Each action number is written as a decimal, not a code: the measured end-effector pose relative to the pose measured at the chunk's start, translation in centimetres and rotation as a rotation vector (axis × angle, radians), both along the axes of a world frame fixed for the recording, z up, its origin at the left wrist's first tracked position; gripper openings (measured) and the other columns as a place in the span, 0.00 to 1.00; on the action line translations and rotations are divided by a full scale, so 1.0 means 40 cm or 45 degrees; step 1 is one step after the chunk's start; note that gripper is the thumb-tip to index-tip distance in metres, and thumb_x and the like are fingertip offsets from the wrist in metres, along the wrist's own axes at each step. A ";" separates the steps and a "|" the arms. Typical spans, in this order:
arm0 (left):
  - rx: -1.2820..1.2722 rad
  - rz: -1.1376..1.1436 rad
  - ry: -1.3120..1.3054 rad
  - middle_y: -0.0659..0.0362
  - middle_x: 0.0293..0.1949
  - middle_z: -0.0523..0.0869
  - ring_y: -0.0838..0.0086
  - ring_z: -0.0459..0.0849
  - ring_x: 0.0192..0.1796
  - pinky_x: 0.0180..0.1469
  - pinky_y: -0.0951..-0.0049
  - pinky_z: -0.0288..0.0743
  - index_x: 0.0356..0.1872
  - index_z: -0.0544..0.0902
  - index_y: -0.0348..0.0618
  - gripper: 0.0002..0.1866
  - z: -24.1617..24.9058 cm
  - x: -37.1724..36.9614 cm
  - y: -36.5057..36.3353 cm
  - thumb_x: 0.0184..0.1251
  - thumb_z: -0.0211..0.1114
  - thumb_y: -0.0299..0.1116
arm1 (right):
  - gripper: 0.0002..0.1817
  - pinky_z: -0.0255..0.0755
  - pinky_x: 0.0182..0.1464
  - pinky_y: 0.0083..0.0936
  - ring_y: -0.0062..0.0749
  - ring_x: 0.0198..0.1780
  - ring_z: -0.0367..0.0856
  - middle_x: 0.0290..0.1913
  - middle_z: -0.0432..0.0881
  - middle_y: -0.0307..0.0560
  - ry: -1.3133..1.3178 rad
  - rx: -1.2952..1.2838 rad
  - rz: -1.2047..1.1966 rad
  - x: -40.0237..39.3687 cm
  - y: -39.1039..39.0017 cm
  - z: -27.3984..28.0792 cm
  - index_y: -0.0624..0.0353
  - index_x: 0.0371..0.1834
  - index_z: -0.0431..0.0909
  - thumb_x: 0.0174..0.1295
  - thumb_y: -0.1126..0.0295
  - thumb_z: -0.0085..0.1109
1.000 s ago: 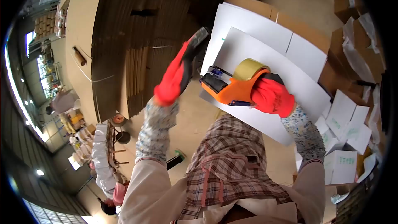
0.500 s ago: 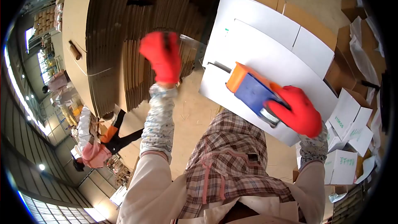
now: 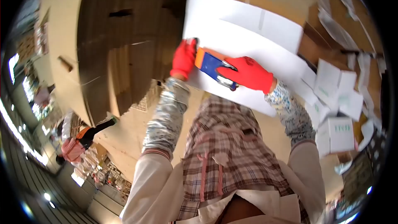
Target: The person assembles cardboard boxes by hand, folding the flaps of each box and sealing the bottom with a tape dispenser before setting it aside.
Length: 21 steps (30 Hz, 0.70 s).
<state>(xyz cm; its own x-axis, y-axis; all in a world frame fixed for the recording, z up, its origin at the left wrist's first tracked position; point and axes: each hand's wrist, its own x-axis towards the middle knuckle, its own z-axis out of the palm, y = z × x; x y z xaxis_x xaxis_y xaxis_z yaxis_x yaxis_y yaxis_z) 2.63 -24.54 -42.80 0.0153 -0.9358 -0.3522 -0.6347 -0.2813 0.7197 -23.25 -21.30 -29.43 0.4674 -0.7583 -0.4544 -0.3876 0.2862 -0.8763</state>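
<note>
White cardboard sheets with a brown edge lie in front of me. My right hand, in a red glove, is wrapped round a blue and orange hand tool, which rests over the sheet near its left part. Beside the tool's orange end, at the sheet's left edge, is my left hand, also red-gloved, with its fingers closed together; what they hold, if anything, is too small to name.
Tall stacks of brown folded cardboard stand at the left. White boxes and brown cartons lie at the right. Another person is at the far left.
My left hand has moved right and down to the sheet's edge. My right hand and the tool have moved left and up. The whole view has shifted.
</note>
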 end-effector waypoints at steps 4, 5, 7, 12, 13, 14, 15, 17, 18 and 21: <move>0.047 0.005 0.176 0.46 0.45 0.83 0.61 0.81 0.50 0.53 0.68 0.71 0.56 0.75 0.34 0.24 0.032 0.020 -0.026 0.71 0.54 0.46 | 0.23 0.72 0.37 0.31 0.32 0.32 0.82 0.31 0.82 0.53 0.069 0.260 0.148 -0.332 0.186 0.095 0.60 0.52 0.75 0.63 0.54 0.57; -0.011 0.028 0.131 0.46 0.45 0.83 0.62 0.81 0.49 0.52 0.68 0.71 0.55 0.75 0.33 0.24 -0.031 0.046 -0.022 0.72 0.54 0.45 | 0.22 0.73 0.41 0.30 0.32 0.35 0.83 0.34 0.83 0.53 0.493 0.519 0.159 -0.421 0.237 0.156 0.59 0.53 0.77 0.62 0.55 0.58; -0.130 -0.102 -0.041 0.49 0.50 0.82 0.65 0.79 0.53 0.57 0.70 0.69 0.57 0.75 0.33 0.25 0.068 -0.004 -0.019 0.74 0.50 0.47 | 0.21 0.74 0.46 0.30 0.37 0.39 0.84 0.37 0.85 0.52 0.617 0.545 -0.036 -0.611 0.385 0.187 0.57 0.53 0.79 0.61 0.55 0.58; 0.017 -0.036 -0.017 0.43 0.56 0.78 0.55 0.74 0.60 0.62 0.67 0.66 0.59 0.72 0.33 0.30 0.053 -0.005 -0.023 0.72 0.49 0.51 | 0.22 0.74 0.36 0.37 0.42 0.34 0.83 0.29 0.82 0.53 0.959 -0.019 0.022 -0.486 0.445 -0.132 0.59 0.43 0.77 0.65 0.50 0.47; 0.005 -0.039 -0.016 0.43 0.56 0.78 0.55 0.74 0.60 0.62 0.67 0.66 0.59 0.72 0.33 0.30 0.043 -0.001 -0.029 0.72 0.49 0.51 | 0.22 0.73 0.34 0.38 0.42 0.33 0.83 0.28 0.82 0.53 1.038 -0.193 0.040 -0.452 0.423 -0.156 0.59 0.42 0.76 0.65 0.50 0.46; 0.004 -0.043 0.013 0.43 0.56 0.78 0.55 0.74 0.61 0.62 0.67 0.65 0.59 0.72 0.32 0.30 0.033 0.004 -0.039 0.72 0.50 0.51 | 0.22 0.73 0.33 0.39 0.43 0.33 0.83 0.28 0.81 0.54 1.128 -0.366 0.051 -0.418 0.401 -0.180 0.59 0.41 0.76 0.66 0.50 0.45; 0.027 -0.063 0.035 0.43 0.56 0.78 0.55 0.74 0.61 0.63 0.67 0.65 0.59 0.72 0.32 0.30 0.033 0.012 -0.035 0.72 0.50 0.51 | 0.19 0.71 0.37 0.43 0.50 0.36 0.80 0.34 0.79 0.56 0.944 0.265 -0.460 -0.369 0.367 -0.114 0.58 0.47 0.73 0.65 0.54 0.47; -0.020 -0.084 -0.023 0.44 0.57 0.78 0.57 0.74 0.61 0.63 0.68 0.64 0.60 0.72 0.32 0.29 0.038 0.009 -0.059 0.73 0.49 0.50 | 0.19 0.70 0.41 0.47 0.56 0.40 0.76 0.41 0.77 0.59 0.691 0.831 -0.923 -0.364 0.328 -0.136 0.57 0.52 0.71 0.64 0.58 0.48; -0.019 -0.137 0.079 0.46 0.57 0.78 0.61 0.74 0.62 0.64 0.71 0.63 0.60 0.71 0.32 0.29 -0.003 0.044 -0.064 0.73 0.49 0.50 | 0.21 0.70 0.43 0.46 0.56 0.43 0.76 0.43 0.77 0.60 0.960 0.484 -0.986 -0.358 0.377 -0.227 0.58 0.53 0.71 0.65 0.55 0.47; 0.440 0.233 0.688 0.52 0.63 0.72 0.67 0.72 0.61 0.64 0.71 0.62 0.63 0.69 0.36 0.30 -0.003 0.056 -0.054 0.74 0.44 0.53 | 0.23 0.70 0.45 0.38 0.52 0.44 0.77 0.40 0.80 0.60 0.902 0.460 -1.732 -0.299 0.509 -0.491 0.63 0.44 0.76 0.67 0.51 0.44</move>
<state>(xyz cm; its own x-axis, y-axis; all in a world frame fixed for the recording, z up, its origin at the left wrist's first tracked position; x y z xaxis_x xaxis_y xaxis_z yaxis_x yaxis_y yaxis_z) 4.87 -26.72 -42.90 -0.1001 -0.7666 -0.6343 -0.1303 -0.6219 0.7721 -35.23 -0.92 -49.07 -0.8248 -0.2240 -0.5192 0.0385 0.8938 -0.4468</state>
